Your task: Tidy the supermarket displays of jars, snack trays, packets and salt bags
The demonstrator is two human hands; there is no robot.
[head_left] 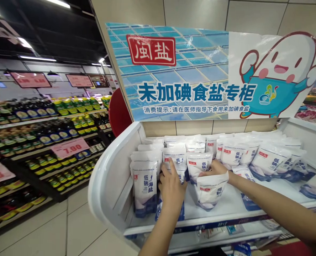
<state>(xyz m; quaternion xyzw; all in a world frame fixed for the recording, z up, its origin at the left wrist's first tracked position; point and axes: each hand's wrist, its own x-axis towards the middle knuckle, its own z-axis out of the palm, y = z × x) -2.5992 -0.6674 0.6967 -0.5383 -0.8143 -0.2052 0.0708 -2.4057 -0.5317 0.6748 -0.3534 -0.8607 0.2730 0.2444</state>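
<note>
White and blue salt pouches stand in rows on a white display shelf (222, 217). My left hand (171, 186) reaches into the left rows with its fingers closed on the top of a salt pouch (175, 160). My right hand (216, 169) comes in from the right, its fingers curled over the top edge of a tilted salt pouch (210, 190) near the shelf's front. Another pouch (145, 185) stands upright at the far left, beside my left hand.
More pouches (267, 156) fill the shelf's right side. A blue and white sign (214, 71) with a cartoon figure stands behind it. An aisle rack of bottles (43, 142) with a 7.90 price tag (69, 147) runs along the left. Tiled floor (53, 227) lies between.
</note>
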